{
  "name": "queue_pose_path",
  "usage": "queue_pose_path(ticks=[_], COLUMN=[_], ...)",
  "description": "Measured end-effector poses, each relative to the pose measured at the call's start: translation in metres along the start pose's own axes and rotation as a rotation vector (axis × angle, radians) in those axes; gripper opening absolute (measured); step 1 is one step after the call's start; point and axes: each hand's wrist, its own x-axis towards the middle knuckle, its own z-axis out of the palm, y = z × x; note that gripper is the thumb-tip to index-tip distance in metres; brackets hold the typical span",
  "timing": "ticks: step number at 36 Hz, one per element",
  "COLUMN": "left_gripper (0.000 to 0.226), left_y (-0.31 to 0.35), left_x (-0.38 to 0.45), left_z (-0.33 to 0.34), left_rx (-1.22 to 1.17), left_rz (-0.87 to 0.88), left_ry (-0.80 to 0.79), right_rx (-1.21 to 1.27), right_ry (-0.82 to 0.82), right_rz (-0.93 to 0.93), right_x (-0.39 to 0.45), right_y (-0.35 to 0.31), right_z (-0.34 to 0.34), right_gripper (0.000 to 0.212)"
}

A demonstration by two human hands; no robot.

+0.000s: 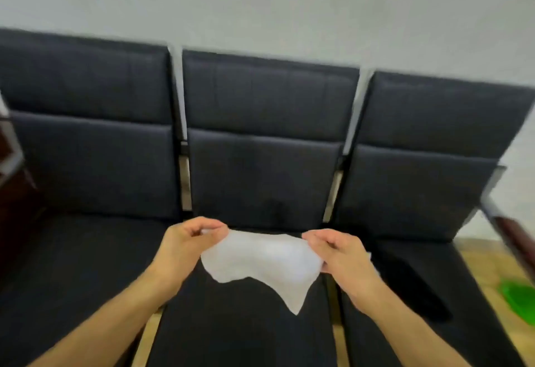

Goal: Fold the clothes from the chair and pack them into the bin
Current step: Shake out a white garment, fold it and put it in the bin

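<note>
A small white piece of clothing (260,262) hangs stretched in the air above the middle seat of a row of black chairs (260,169). My left hand (188,248) pinches its upper left corner. My right hand (338,253) pinches its upper right edge. The cloth's lower edge droops to a point toward the right. The picture is blurred, so the garment's type is unclear.
Three black padded chairs with metal frames stand side by side against a pale wall. A green object (518,297) lies on the wooden floor (486,262) at the right edge. A dark wooden piece of furniture (11,163) shows at the far left.
</note>
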Motion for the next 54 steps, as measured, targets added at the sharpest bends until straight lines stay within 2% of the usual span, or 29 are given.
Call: queue_pose_path(ticks=[2,3,5,7,10,15,20,25,32,37,39,41,43,45,50,54], left_gripper=[0.01,0.013,0.024,0.034,0.038,0.041,0.039,0.032,0.02,0.028,0.032,0.028,0.024,0.034,0.043,0.042], left_y=[0.056,0.109,0.147,0.214,0.301,0.41,0.479,0.521,0.557,0.573,0.578,0.583,0.586,0.588,0.594,0.599], left_x=[-0.024,-0.049,-0.059,-0.09,-0.134,-0.174,-0.196,-0.208,-0.214,-0.217,-0.215,-0.215,-0.214,-0.211,-0.199,-0.194], left_z=[-0.006,-0.011,-0.015,-0.023,-0.033,-0.038,-0.047,-0.053,-0.037,-0.014,-0.006,0.0,0.005,0.009,0.027,0.041], left_rx=[-0.03,-0.034,-0.038,-0.027,-0.017,0.114,0.157,0.089,-0.101,-0.183,-0.219,-0.244,-0.229,-0.166,0.046,0.09], left_rz=[0.069,0.122,0.143,0.21,0.349,0.58,0.68,0.715,0.756,0.813,0.82,0.812,0.808,0.825,0.909,0.93], left_ry=[-0.036,-0.052,-0.122,-0.15,-0.176,-0.111,-0.107,-0.149,-0.262,-0.302,-0.306,-0.35,-0.439,-0.482,-0.362,-0.362], right_rx=[0.009,-0.003,-0.03,-0.068,-0.142,-0.178,-0.115,0.002,0.143,0.169,0.121,0.032,-0.005,-0.05,-0.15,-0.218], right_ry=[-0.011,0.015,0.012,0.021,0.039,0.173,0.191,0.207,0.34,0.308,0.289,0.298,0.359,0.424,0.546,0.626], right_rz=[-0.065,-0.126,-0.178,-0.249,-0.333,-0.461,-0.544,-0.628,-0.692,-0.706,-0.688,-0.678,-0.657,-0.651,-0.648,-0.64], right_x=[-0.026,-0.054,-0.064,-0.102,-0.149,-0.191,-0.229,-0.248,-0.26,-0.268,-0.271,-0.275,-0.278,-0.282,-0.291,-0.296], right_y=[-0.048,-0.095,-0.13,-0.189,-0.263,-0.353,-0.408,-0.436,-0.455,-0.458,-0.457,-0.456,-0.454,-0.454,-0.454,-0.456], right_z=[-0.029,-0.059,-0.076,-0.108,-0.149,-0.2,-0.23,-0.253,-0.276,-0.294,-0.3,-0.304,-0.31,-0.315,-0.33,-0.338], right_gripper=[0.01,0.011,0.026,0.041,0.048,0.039,0.029,0.022,0.024,0.02,0.033,0.036,0.039,0.047,0.047,0.03])
